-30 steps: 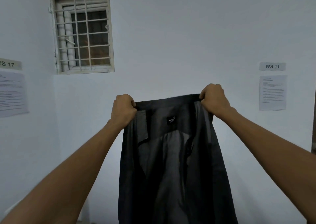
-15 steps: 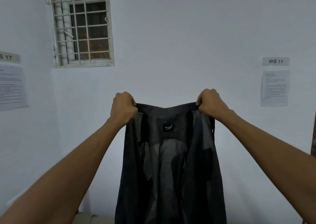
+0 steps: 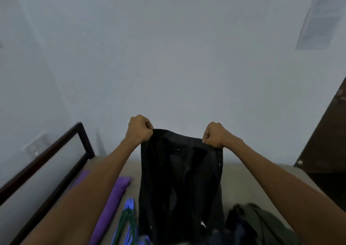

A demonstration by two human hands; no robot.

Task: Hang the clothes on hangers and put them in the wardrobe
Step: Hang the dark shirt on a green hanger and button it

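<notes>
Shirt (image 3: 180, 184) hangs long-axis down from both fists, left hand (image 3: 139, 130) and right hand (image 3: 214, 135) clenched on its shoulders, hangers (image 3: 127, 220) lying below-left, nearer the left.

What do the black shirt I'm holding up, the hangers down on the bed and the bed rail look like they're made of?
Black shirt: thin woven cloth, matte; it drapes limply and folds softly from both hands.
Hangers: probably plastic; slim blue and green bars of solid colour, though the picture is blurred.
Bed rail: dark, straight, square-cornered bar with a slight sheen; painted metal or varnished wood, cannot tell which.
</notes>
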